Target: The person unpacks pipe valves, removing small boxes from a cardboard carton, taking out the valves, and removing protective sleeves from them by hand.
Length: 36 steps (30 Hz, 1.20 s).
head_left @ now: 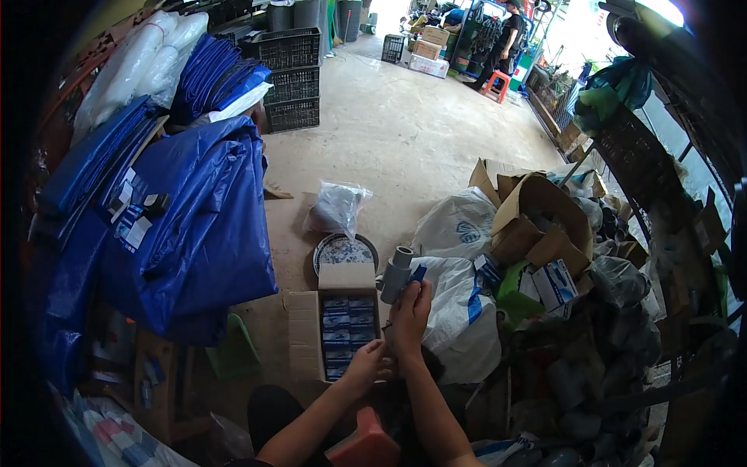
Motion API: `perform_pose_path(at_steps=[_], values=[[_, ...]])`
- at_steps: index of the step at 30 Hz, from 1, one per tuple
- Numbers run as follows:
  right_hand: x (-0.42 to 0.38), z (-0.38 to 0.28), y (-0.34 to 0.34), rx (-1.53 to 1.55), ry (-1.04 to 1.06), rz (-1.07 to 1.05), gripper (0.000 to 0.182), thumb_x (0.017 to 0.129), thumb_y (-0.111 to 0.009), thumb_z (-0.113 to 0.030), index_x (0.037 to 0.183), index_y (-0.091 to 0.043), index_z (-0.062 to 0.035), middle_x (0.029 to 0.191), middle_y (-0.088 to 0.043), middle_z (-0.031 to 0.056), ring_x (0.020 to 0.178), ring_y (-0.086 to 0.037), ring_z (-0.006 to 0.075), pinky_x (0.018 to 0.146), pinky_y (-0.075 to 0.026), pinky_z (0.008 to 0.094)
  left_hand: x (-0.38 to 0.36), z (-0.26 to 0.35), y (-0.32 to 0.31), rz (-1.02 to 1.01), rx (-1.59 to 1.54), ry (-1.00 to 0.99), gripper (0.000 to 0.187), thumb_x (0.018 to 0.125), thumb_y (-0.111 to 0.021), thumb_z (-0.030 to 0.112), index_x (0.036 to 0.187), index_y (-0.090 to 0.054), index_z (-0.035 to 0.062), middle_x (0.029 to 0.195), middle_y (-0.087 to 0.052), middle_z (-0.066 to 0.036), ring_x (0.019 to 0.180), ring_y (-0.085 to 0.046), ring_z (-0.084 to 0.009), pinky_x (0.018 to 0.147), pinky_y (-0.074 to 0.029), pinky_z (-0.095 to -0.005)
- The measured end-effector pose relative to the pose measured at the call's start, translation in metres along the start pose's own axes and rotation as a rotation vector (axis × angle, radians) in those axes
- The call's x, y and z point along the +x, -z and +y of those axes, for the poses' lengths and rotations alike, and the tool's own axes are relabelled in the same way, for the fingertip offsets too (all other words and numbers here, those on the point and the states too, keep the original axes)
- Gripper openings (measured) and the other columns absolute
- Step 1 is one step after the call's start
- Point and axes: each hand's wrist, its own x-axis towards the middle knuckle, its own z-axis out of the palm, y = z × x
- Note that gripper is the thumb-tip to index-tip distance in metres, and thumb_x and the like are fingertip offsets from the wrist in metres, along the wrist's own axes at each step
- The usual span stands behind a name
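Note:
My right hand [411,311] is wrapped round a grey plastic pipe fitting [395,274], which it lifts above the right side of an open carton. A small blue piece [419,274], like a label or packet, sticks up beside the fitting at my fingertips. My left hand [367,366] is lower, near the carton's front right corner, its fingers curled together; what they hold, if anything, is hidden. Rows of small blue-and-white boxes [348,323] fill the cardboard carton [305,335], whose flaps are folded out.
Behind the carton are a round basin [317,253] and a clear plastic bag [338,206]. Blue tarpaulin [194,226] is heaped at left. White sacks [455,311] and an open cardboard box [545,202] crowd the right. Farther off, a person [510,39] is beside a red stool [496,84].

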Motion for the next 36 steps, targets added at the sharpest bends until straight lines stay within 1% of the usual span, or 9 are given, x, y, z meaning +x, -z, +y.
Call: perform_pose_path(at_steps=[4, 8, 13, 15, 19, 27, 29, 31, 36], values=[[0.002, -0.006, 0.001, -0.236, 0.173, 0.027, 0.031, 0.105, -0.045, -0.028, 0.118, -0.048, -0.0005, 0.089, -0.057, 0.0098, 0.080, -0.055, 0.0184, 0.072, -0.045, 0.0342, -0.001, 0.035, 0.002, -0.106, 0.455, -0.369, 0.019, 0.102, -0.056, 0.026, 0.105, -0.061, 0.0089, 0.091, -0.061, 0.003, 0.083, -0.057, -0.0072, 0.078, -0.046, -0.0254], [-0.014, 0.012, -0.005, -0.273, 0.247, 0.040, 0.029, 0.106, -0.043, -0.027, 0.117, -0.048, -0.0004, 0.090, -0.057, 0.0100, 0.080, -0.055, 0.0180, 0.073, -0.045, 0.0335, -0.025, 0.027, 0.015, -0.016, 0.465, -0.333, 0.020, 0.101, -0.057, 0.025, 0.106, -0.062, 0.0062, 0.094, -0.062, 0.002, 0.089, -0.057, -0.0061, 0.083, -0.046, -0.0251], [-0.008, -0.020, 0.001, -0.208, 0.296, 0.046, 0.030, 0.105, -0.044, -0.025, 0.119, -0.046, 0.0012, 0.094, -0.057, 0.0112, 0.082, -0.055, 0.0175, 0.073, -0.045, 0.0321, -0.077, 0.083, -0.036, -0.155, -0.109, -0.447, 0.031, 0.102, -0.055, 0.026, 0.125, -0.058, 0.0060, 0.108, -0.066, -0.003, 0.093, -0.065, -0.0128, 0.082, -0.054, -0.0296], [-0.012, -0.023, -0.002, -0.226, 0.358, 0.018, 0.031, 0.105, -0.044, -0.025, 0.121, -0.045, 0.0015, 0.094, -0.056, 0.0116, 0.082, -0.055, 0.0179, 0.073, -0.045, 0.0321, -0.063, 0.067, -0.010, -0.346, -0.421, -0.033, 0.034, 0.105, -0.047, 0.022, 0.132, -0.056, 0.0036, 0.114, -0.067, -0.008, 0.097, -0.066, -0.0152, 0.082, -0.055, -0.0294], [-0.008, -0.017, -0.007, -0.318, 0.438, 0.024, 0.035, 0.104, -0.044, -0.027, 0.123, -0.045, 0.0019, 0.096, -0.056, 0.0139, 0.082, -0.056, 0.0214, 0.075, -0.046, 0.0339, -0.044, 0.054, -0.010, -0.228, 0.404, 0.059, 0.043, 0.105, -0.045, 0.031, 0.144, -0.042, 0.0121, 0.110, -0.061, -0.003, 0.083, -0.061, -0.0112, 0.067, -0.052, -0.0255], [0.002, -0.015, -0.029, -0.343, 0.580, 0.033, 0.027, 0.107, -0.038, -0.027, 0.111, -0.044, -0.0015, 0.089, -0.046, 0.0028, 0.078, -0.044, 0.0112, 0.070, -0.039, 0.0272, -0.033, 0.055, 0.009, -0.178, 0.364, 0.023, 0.038, 0.104, -0.047, 0.019, 0.141, -0.045, 0.0126, 0.109, -0.060, -0.002, 0.085, -0.059, -0.0092, 0.071, -0.052, -0.0252], [0.009, -0.024, -0.010, -0.219, 0.497, 0.059, 0.026, 0.108, -0.039, -0.029, 0.110, -0.044, -0.0035, 0.087, -0.045, 0.0002, 0.075, -0.042, 0.0079, 0.066, -0.038, 0.0240, -0.032, 0.051, 0.027, -0.345, 0.663, -0.532, 0.029, 0.102, -0.048, 0.016, 0.129, -0.053, 0.0064, 0.109, -0.062, -0.004, 0.094, -0.059, -0.0106, 0.079, -0.051, -0.0255], [0.012, -0.030, 0.013, -0.119, 0.368, 0.099, 0.027, 0.108, -0.041, -0.034, 0.106, -0.044, -0.0072, 0.085, -0.043, -0.0039, 0.072, -0.038, 0.0021, 0.060, -0.034, 0.0182, -0.041, 0.059, 0.037, -0.389, 0.699, -0.671, 0.021, 0.101, -0.052, 0.015, 0.118, -0.059, 0.0041, 0.106, -0.064, -0.004, 0.095, -0.060, -0.0111, 0.082, -0.050, -0.0259], [0.007, -0.025, 0.016, -0.022, 0.201, 0.103, 0.026, 0.108, -0.042, -0.033, 0.113, -0.045, -0.0078, 0.084, -0.045, -0.0028, 0.068, -0.041, 0.0042, 0.057, -0.036, 0.0201, -0.050, 0.093, 0.007, -0.657, -0.431, -0.411, 0.013, 0.097, -0.061, 0.021, 0.100, -0.063, 0.0079, 0.090, -0.067, -0.002, 0.080, -0.065, -0.0139, 0.077, -0.053, -0.0278]])
